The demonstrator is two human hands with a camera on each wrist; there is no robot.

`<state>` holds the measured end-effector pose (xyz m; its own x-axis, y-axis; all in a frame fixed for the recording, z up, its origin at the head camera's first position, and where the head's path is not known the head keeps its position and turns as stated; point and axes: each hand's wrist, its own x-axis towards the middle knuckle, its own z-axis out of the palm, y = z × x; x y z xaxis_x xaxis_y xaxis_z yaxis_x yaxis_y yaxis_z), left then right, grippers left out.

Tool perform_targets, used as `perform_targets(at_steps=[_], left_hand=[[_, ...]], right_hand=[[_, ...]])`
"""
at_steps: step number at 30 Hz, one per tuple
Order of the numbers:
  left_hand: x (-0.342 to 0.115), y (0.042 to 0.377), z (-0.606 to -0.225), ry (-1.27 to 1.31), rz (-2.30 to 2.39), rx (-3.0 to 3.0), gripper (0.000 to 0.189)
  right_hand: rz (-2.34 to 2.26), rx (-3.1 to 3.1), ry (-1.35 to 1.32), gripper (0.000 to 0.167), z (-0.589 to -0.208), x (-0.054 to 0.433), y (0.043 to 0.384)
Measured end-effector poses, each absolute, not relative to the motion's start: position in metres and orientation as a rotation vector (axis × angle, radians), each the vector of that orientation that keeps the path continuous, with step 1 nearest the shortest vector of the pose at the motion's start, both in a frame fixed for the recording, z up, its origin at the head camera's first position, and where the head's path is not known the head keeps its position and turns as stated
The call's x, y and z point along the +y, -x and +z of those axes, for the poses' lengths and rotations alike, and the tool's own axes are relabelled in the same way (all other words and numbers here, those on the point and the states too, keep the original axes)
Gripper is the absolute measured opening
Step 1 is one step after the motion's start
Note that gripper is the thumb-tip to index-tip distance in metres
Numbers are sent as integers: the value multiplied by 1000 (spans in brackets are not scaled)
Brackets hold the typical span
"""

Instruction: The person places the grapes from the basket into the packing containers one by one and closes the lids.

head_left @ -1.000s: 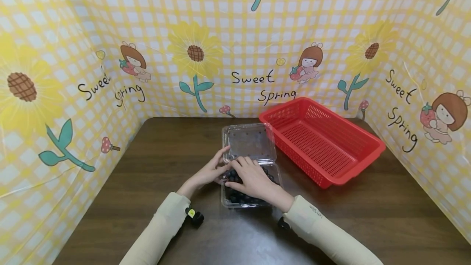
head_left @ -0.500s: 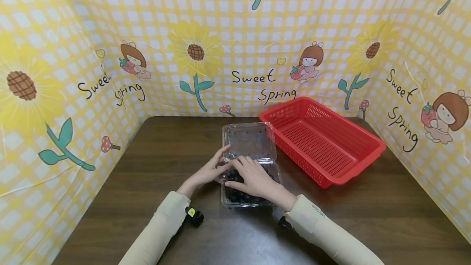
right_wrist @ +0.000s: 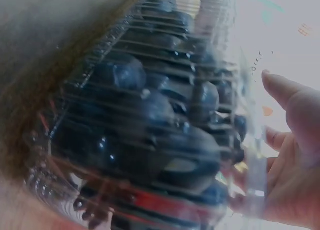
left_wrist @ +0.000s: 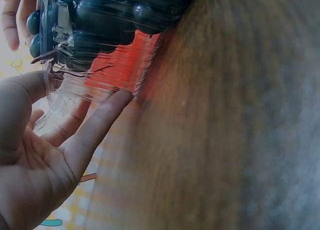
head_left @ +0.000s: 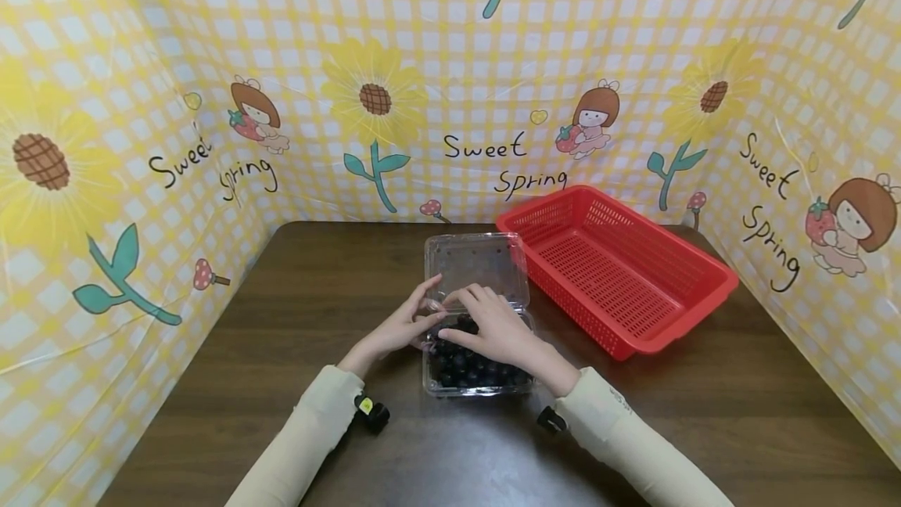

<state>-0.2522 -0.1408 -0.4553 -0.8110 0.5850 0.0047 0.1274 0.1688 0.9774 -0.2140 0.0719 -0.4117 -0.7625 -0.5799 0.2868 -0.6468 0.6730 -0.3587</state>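
Note:
A clear plastic box [head_left: 431, 386] with its hinged lid [head_left: 479, 268] folded back stands on the table. It is filled with dark grapes [head_left: 468, 366], and thin stems show through its wall in the wrist views. My left hand [head_left: 399, 332] holds the box's left side, thumb at the rim and a finger [left_wrist: 102, 121] along the outer wall. Over the grapes is my right hand [head_left: 498, 329], thumb [right_wrist: 282, 89] and fingers apart. Its fingertips lie near the far edge by the hinge; whether they touch a grape cannot be told.
A red slotted plastic basket [head_left: 605, 280] stands to the right of the box, against its lid's corner in the head view. Yellow checked cloth [head_left: 310, 69] lines the back and sides of the brown table [head_left: 296, 288].
My right hand has risen and shifted slightly to the right and away, uncovering more of the grapes. The left hand, box and basket stay in place.

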Motion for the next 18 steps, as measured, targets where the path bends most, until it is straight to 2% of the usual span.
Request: perform_targets(at_steps=[18], left_hand=[[-140, 249, -452, -675, 1655, 2130, 69]], right_hand=[[772, -2653, -854, 44, -400, 89, 221]])
